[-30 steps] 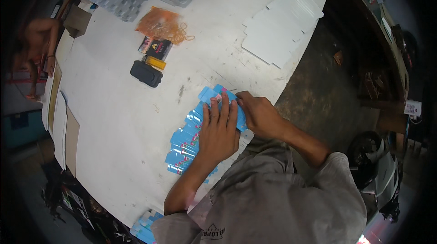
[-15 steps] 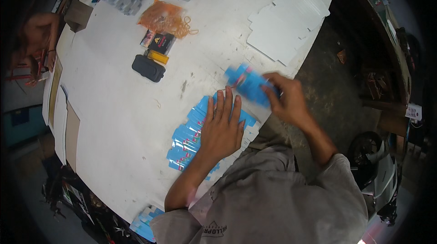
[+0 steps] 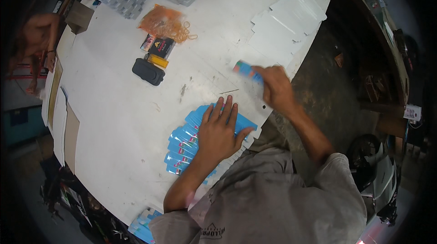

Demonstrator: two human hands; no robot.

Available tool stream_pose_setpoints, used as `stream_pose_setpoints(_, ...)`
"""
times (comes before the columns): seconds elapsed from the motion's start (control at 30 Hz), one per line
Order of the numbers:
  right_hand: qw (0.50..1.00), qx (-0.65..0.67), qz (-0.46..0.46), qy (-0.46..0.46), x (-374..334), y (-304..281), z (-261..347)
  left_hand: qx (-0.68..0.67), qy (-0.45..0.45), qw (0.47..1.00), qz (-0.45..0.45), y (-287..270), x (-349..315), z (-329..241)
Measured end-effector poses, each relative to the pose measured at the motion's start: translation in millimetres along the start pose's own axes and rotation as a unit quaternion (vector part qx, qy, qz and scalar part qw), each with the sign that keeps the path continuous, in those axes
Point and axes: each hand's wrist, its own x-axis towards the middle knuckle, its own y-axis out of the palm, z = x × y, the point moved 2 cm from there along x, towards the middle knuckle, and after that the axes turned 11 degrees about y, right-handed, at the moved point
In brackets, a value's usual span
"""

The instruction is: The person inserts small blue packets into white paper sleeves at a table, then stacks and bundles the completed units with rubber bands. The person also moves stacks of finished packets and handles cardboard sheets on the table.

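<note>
On the white table (image 3: pixel 114 121), blue cartons (image 3: pixel 180 150) lay fanned under the left hand (image 3: pixel 218 130), its fingers flat and unclenched, seemingly to steady the overlap, while the right hand (image 3: pixel 278 90), fingers gripping a blurred piece (image 3: pixel 246 70) by one end, hung beyond them.

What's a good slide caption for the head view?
Left hand flat on fanned blue carton blanks, right hand holding a blurred blue carton over the white tabletop.
</note>
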Motion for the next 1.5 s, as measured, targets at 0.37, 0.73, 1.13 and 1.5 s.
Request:
stream_pose_setpoints(0.37,0.996,-0.042,0.072,0.006,-32.7,13.3,67.6,0.029,-0.001,1.0,-0.008,-0.7,-2.3,-0.4)
stream_pose_setpoints(0.73,0.989,-0.119,0.086,0.014,-24.1,-4.1,64.3,0.009,-0.011,1.0,-0.019,-1.0,-0.6,0.9)
stream_pose_setpoints(1.13,0.984,-0.066,-0.05,0.156,11.9,-14.6,29.6,0.038,0.043,0.998,0.039,-2.4,0.8,3.4)
stream_pose_setpoints(1.5,1.0,-0.026,-0.008,0.012,-1.5,-10.6,49.8,-0.028,0.007,0.999,-0.04,6.3,3.4,3.3)
